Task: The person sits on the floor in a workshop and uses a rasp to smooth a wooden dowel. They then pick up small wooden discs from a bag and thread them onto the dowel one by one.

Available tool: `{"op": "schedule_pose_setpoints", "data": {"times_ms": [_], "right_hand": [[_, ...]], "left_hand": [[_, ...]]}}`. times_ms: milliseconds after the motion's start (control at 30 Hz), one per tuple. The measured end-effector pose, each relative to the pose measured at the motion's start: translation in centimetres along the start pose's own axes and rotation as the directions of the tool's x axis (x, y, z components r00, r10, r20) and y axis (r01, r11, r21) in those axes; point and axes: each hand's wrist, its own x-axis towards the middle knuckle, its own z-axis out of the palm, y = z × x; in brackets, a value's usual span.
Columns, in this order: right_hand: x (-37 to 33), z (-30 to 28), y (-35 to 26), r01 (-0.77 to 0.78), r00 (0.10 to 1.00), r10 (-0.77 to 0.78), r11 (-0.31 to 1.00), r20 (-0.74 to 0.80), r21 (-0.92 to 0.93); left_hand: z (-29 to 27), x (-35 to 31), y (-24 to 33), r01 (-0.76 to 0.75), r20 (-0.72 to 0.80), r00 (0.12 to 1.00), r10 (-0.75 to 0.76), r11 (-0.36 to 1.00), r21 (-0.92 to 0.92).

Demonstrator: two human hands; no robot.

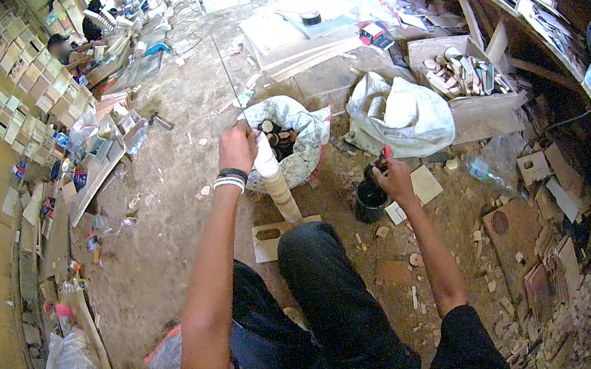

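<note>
My left hand (pixel 237 149) is closed round a thin rod (pixel 226 68) at the top of a stack of round wooden discs (pixel 282 194). The stack slants down in front of my knees; its upper part looks white, the rest pale wood. Its lower end is close to a board with an oblong slot (pixel 268 243). My right hand (pixel 393 178) is closed on a handle with a red end (pixel 386 152), over a black pot (pixel 370 203) on the ground. The handle's lower end is hidden by the pot and hand.
Beyond my left hand stands an open white sack (pixel 300 118) holding dark and pale discs. Another white sack (pixel 408 116) is to its right, beside a wooden box (pixel 481 112) of offcuts. Wood scraps litter the ground. A person (pixel 71 61) sits far left.
</note>
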Motion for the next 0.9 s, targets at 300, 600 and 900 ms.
{"op": "schedule_pose_setpoints", "data": {"times_ms": [300,600,900], "right_hand": [[-2.9,3.4,0.8,-0.239,0.961,0.256,0.958,0.100,-0.159],[1.3,-4.6,-3.3,-0.083,0.994,0.075,0.991,-0.084,-0.104],[4.2,-10.6,-10.4,-0.109,0.931,0.138,0.989,-0.337,0.102]], "left_hand": [[0.7,0.1,-0.1,-0.043,0.011,0.999,0.043,0.998,0.042],[1.2,0.5,0.2,-0.050,0.017,0.999,0.050,0.999,0.011],[1.8,0.7,1.2,-0.071,0.006,0.997,0.071,0.997,0.039]]}}
